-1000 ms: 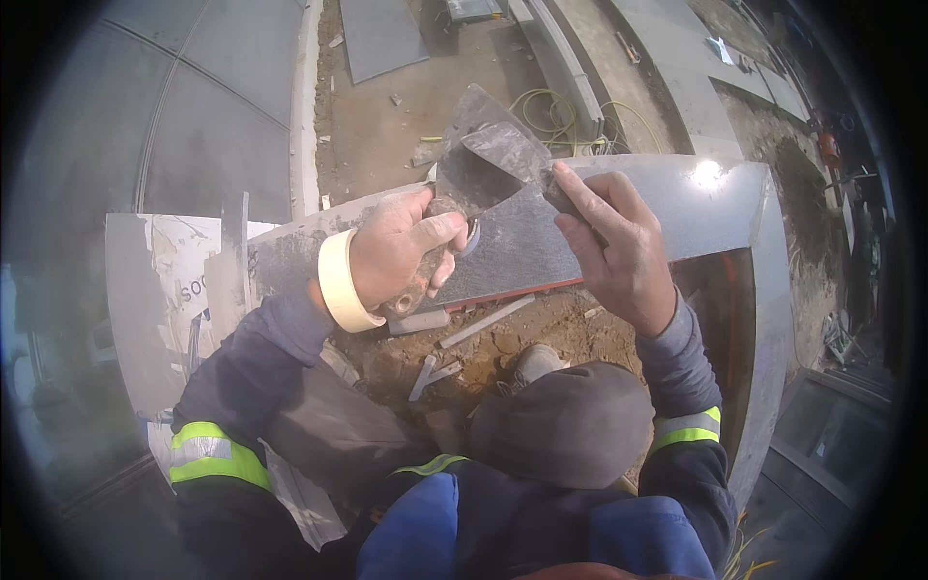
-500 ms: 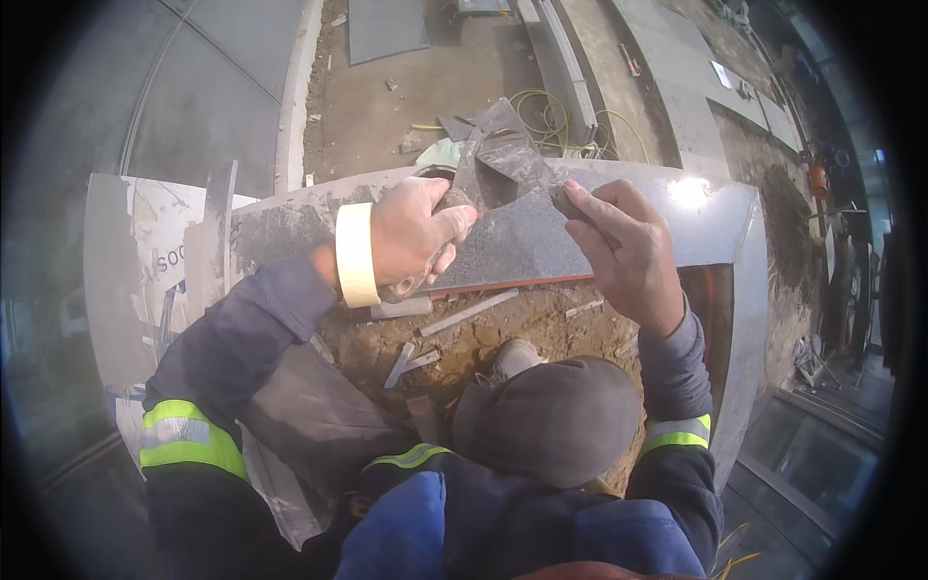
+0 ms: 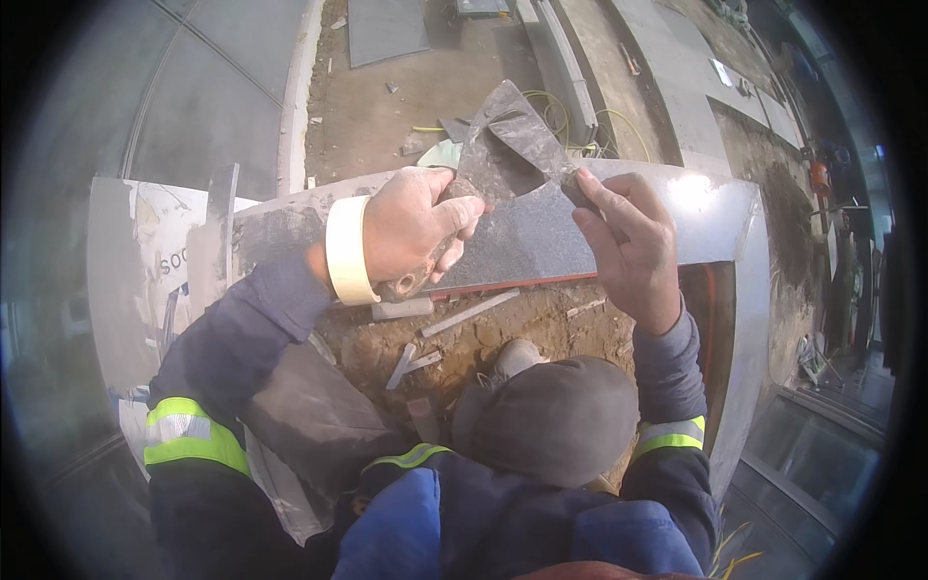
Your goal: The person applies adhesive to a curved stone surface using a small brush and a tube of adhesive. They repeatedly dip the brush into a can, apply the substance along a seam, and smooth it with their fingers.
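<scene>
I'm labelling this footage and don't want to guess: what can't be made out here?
All in the head view:
- Most of the left scraper's handle: hidden by the left hand.
- Most of the right scraper's handle: covered by the right hand.
- Rear of the shoe: behind the knee.
- Grey panel's far end: cut off by the top edge.

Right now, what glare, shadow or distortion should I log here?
Head view: white glare burns out part of the flat grey slab right of the bare right hand; head view: a dark patch, apparently shadow, marks the dusty grey metal blade at the bare left hand; head view: a seam bows on the large grey panels at left, and corners are black.
</scene>
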The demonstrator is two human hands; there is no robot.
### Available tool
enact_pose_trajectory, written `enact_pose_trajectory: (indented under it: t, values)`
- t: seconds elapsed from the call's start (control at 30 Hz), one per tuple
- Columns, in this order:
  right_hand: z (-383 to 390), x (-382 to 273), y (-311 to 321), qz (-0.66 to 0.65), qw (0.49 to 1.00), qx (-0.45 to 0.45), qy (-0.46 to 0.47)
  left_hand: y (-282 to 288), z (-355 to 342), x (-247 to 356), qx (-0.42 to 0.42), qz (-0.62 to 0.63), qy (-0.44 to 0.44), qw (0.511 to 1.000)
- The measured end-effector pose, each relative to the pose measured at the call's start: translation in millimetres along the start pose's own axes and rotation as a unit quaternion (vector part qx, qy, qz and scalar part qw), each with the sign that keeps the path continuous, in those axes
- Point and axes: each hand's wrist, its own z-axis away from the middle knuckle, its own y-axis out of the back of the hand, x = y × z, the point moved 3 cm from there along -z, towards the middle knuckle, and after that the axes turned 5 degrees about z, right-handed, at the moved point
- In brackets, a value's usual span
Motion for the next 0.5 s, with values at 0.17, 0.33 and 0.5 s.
enact_pose_trajectory:
  t: [0.17, 0.33, 0.5]
  values:
    - [8.2, 2.2, 4.6, -0.025, 0.999, -0.045, -0.011, 1.0, -6.8, -5.6, -0.009, -0.026, -0.008, 1.0]
    - [7.4, 0.3, 10.5, -0.032, 0.999, -0.036, -0.017, -1.8, -7.2, -11.3, -0.011, -0.062, 0.024, 0.998]
    - [10.8, 5.1, 9.4, -0.006, 0.991, -0.13, -0.002, -5.2, -2.9, -6.8, -0.023, -0.005, 0.017, 1.0]
